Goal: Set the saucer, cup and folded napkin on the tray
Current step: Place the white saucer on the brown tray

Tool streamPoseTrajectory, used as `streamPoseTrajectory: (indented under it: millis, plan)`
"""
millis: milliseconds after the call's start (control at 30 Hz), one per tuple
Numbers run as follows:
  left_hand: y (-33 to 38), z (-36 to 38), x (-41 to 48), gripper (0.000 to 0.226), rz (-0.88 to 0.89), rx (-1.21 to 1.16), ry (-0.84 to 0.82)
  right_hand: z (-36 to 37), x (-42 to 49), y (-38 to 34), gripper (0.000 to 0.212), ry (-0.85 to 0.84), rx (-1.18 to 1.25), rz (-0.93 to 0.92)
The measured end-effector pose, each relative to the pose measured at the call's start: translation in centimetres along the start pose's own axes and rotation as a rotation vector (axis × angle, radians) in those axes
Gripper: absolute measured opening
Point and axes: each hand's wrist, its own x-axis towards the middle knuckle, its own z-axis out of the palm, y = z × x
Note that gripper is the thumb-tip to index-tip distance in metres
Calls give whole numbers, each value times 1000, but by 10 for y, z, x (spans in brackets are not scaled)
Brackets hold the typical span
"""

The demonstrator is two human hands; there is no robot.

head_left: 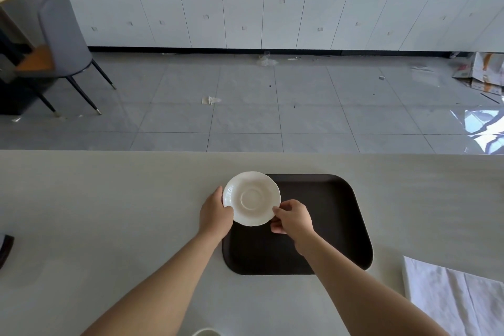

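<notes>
A white saucer (pixel 251 198) with a scalloped rim is held over the far left corner of the dark brown tray (pixel 327 215). My left hand (pixel 215 215) grips its left edge and my right hand (pixel 293 218) pinches its near right edge. The tray lies on the pale counter and carries nothing else. A white folded napkin (pixel 458 297) lies on the counter to the right of the tray, near the frame's lower right corner. The rim of a white cup (pixel 206 332) shows at the bottom edge, between my forearms.
The pale counter (pixel 109 213) runs across the whole near half of the view, its far edge dropping to a tiled floor. A dark object (pixel 6 249) pokes in at the left edge. A grey chair and white cabinets stand beyond.
</notes>
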Motion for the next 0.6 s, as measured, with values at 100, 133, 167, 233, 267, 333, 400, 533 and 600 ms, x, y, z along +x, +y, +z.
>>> streamPoseTrajectory:
  millis: [100,133,167,233,267,333,400,533,600]
  plan:
    - [-3,-2,-4,20,14,135,0,-1,-5,-2,12,89,-187,-77]
    - [-4,-3,-6,25,8,215,3,-2,-8,-2,13,119,-244,-101]
    - [-6,-4,-8,30,11,293,1,-3,-11,-3,13,139,-279,-128]
    - [-9,-6,-15,31,50,401,-14,-3,-16,-2,13,147,-311,-189]
    - [-9,-8,-19,34,72,439,-21,-3,-19,-2,14,149,-339,-224]
    - [-14,-12,-24,44,117,500,-21,-3,-27,-2,19,150,-396,-288]
    - [-20,-16,-31,54,172,575,-5,-2,-37,-3,21,125,-426,-327]
    - [-34,-28,-46,62,233,781,20,2,-64,-2,14,42,-453,-365]
    - [-43,-35,-54,63,221,837,21,7,-78,0,9,9,-478,-387]
